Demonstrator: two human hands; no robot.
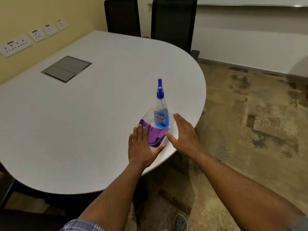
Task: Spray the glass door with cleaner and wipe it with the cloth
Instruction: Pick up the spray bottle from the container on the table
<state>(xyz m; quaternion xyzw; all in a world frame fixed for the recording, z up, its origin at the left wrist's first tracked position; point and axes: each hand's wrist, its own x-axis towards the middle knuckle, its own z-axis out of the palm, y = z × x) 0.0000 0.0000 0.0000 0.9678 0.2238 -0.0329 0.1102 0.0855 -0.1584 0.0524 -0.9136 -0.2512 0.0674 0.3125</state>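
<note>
Nothing is being sprayed yet: both open hands, left hand [141, 147] and right hand [184, 135], are being lowered beside the spray bottle [160, 114], cloth [154, 134] ungrasped.

Meeting room. White tabletop [83, 114] with a rounded end, grey flush cable hatch [66, 68] set into it near the wall side. Left wall [33, 10] pale yellow, a row of white socket plates [35, 35] just above the tabletop edge. Two black high-back office chairs [173, 20] at the far end, side by side. Far wall white, grey skirting at its base, a ledge or board edge [250, 5] along the top. Floor [250, 130] tan carpet with dark worn patches. Light is dim and even; source not in view.
</note>
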